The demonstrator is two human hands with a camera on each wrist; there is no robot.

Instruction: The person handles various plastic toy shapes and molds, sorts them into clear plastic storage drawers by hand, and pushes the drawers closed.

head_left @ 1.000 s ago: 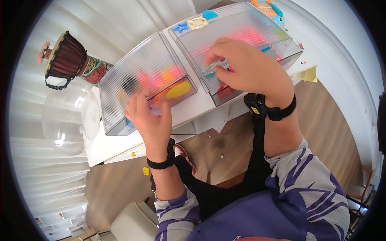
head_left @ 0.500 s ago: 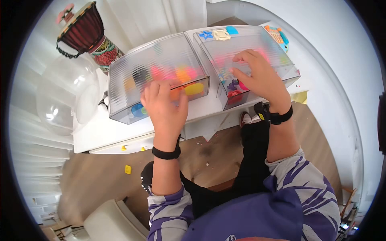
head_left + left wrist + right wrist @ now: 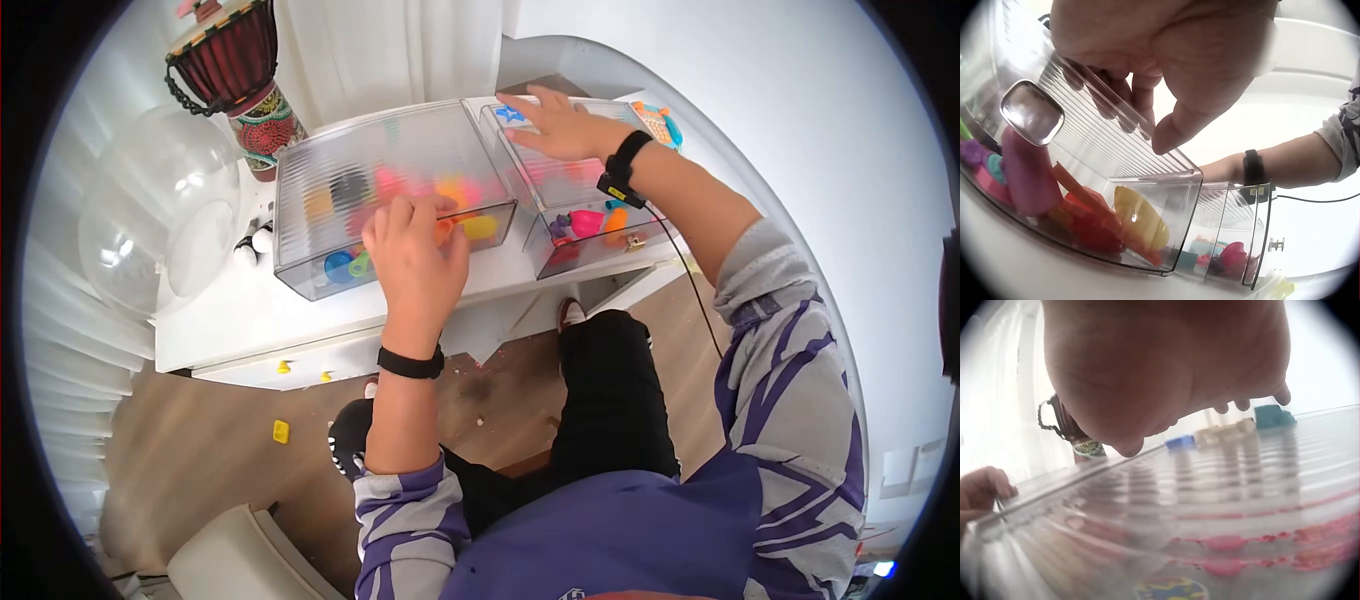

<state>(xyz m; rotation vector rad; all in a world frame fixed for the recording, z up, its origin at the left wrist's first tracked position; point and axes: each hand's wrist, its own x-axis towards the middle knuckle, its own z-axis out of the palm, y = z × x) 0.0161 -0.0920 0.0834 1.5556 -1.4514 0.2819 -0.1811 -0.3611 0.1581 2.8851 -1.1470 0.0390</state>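
Observation:
My left hand [image 3: 415,250] bends its fingers over the front edge of the left clear box's ribbed lid [image 3: 400,135], with its thumb at the rim. Behind the front wall lie a yellow oval toy [image 3: 1141,219] and several other coloured plastic toys. Above the right clear box's lid [image 3: 1310,481] hovers my right hand [image 3: 570,130], fingers spread and holding nothing. Near it, along the far edge of that lid, lie a blue star [image 3: 510,114], a cream shape [image 3: 1229,432] and a teal piece [image 3: 1272,417]. Pink and orange toys [image 3: 585,223] show through the right box's front.
Both boxes stand on a white cabinet [image 3: 230,335]. At its left are a large clear balloon [image 3: 150,200] and a hand drum [image 3: 225,60]. A toy phone [image 3: 652,122] sits at the far right. A yellow piece [image 3: 281,431] lies on the floor.
My right hand has moved from the front of the right box to its far edge, its fingers spreading. My left hand stays at the left box's front edge. The head view has shifted.

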